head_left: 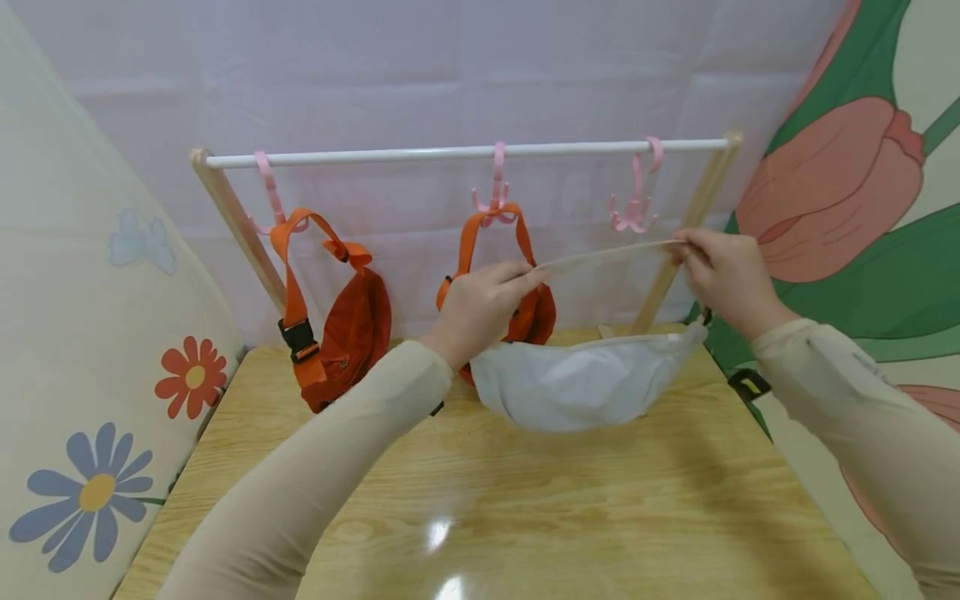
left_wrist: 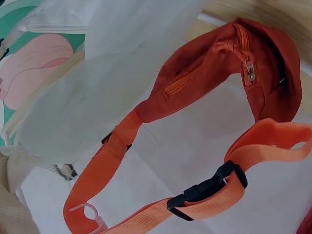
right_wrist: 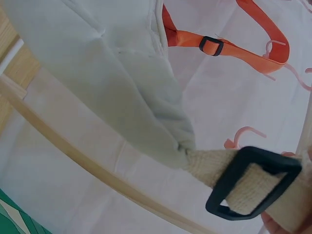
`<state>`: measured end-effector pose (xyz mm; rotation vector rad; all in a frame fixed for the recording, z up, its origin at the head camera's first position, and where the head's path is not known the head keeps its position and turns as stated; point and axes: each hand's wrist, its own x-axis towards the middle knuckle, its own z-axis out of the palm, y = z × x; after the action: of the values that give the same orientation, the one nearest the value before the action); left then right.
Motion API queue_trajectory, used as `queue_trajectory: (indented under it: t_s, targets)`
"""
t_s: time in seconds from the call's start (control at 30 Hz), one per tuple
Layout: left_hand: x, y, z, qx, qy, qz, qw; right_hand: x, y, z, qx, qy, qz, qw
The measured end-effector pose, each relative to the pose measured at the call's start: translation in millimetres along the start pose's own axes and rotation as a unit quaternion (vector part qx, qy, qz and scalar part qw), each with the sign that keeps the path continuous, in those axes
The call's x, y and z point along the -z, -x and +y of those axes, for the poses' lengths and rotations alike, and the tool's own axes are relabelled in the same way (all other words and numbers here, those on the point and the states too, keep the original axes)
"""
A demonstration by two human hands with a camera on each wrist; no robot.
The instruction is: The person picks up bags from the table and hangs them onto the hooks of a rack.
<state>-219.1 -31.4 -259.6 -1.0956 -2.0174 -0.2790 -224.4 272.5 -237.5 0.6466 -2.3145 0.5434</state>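
A white waist bag [head_left: 577, 383] hangs below both hands in the head view, its cream strap [head_left: 607, 257] stretched between them. My left hand [head_left: 487, 304] grips the strap's left part, in front of the middle orange waist bag [head_left: 534, 317]. The strap's right end is pinched by my right hand [head_left: 727, 275], near the right post of the rack. In the right wrist view, a black slide buckle [right_wrist: 228, 183] sits on the strap beside my fingertips [right_wrist: 273, 225]. The left wrist view shows the white bag [left_wrist: 107, 83] next to an orange one [left_wrist: 195, 83].
A white rail [head_left: 390, 156] on wooden posts carries pink hooks. Another orange waist bag [head_left: 352, 325] hangs from the left hook [head_left: 268, 187]; the middle one hangs from the centre hook [head_left: 498, 171]. A third hook [head_left: 633, 204] is behind the strap. Beneath lies a wooden table [head_left: 555, 517].
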Motion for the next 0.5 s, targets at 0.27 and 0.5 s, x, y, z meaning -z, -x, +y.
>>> queue_trajectory:
  t_s: [0.27,0.5]
  targets:
    - [0.8,-9.0,1.6,0.053,-0.040,-0.042,0.9969,1,-5.7,1,-0.027,0.000,0.000,0.9996]
    - [-0.1,-12.7,0.0,0.054,-0.071,-0.048,0.9949,3,-8.2,2,-0.037,0.006,-0.011,0.9992]
